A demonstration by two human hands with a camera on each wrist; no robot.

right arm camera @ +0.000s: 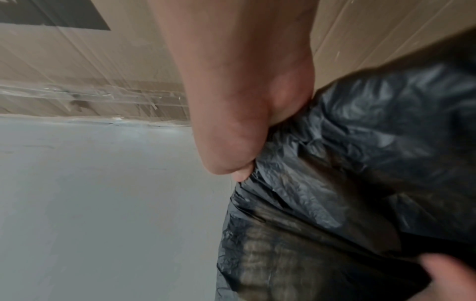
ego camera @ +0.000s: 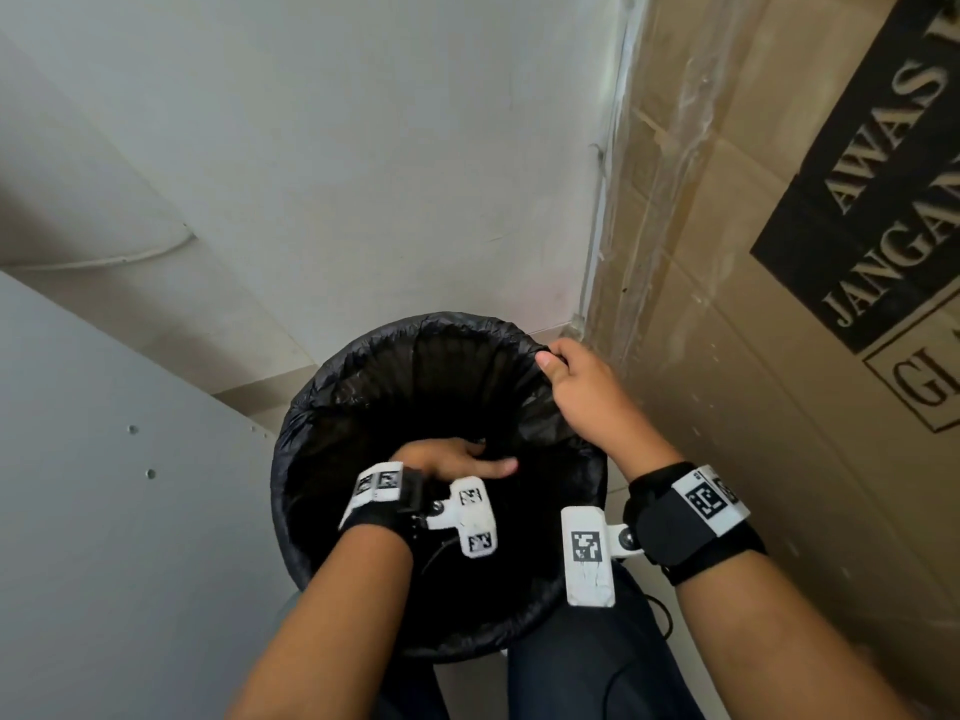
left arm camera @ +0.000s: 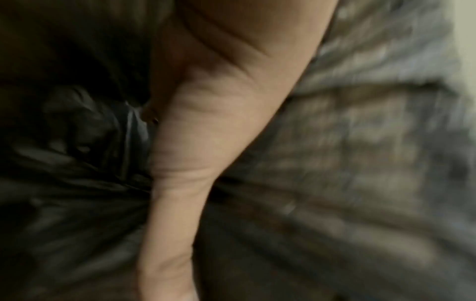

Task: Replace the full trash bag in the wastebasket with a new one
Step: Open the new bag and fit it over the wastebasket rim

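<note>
Item: black trash bag (ego camera: 363, 387), which we find lining the round wastebasket (ego camera: 291, 543), its edge folded out over the rim; the basket stands on the floor in a corner, near centre of the head view.

Item: our right hand (ego camera: 582, 392), at the far right of the rim, thumb and curled fingers pinching a fold of the bag's edge (the right wrist view shows the plastic gathered under the fingers (right arm camera: 257, 142)).

Item: our left hand (ego camera: 452, 459), down inside the bag's mouth at the near left, fingers extended and lying against the plastic. The left wrist view is blurred; one straight finger (left arm camera: 180, 183) rests on crumpled black film, nothing gripped that we can see.

Item: large cardboard box (ego camera: 779, 252), right of the basket, wrapped in clear film, printed in black.

Item: white wall (ego camera: 337, 148), behind the basket; a grey panel (ego camera: 104, 485) at left.

Item: black wrist straps with white marker tags, one on each wrist.
</note>
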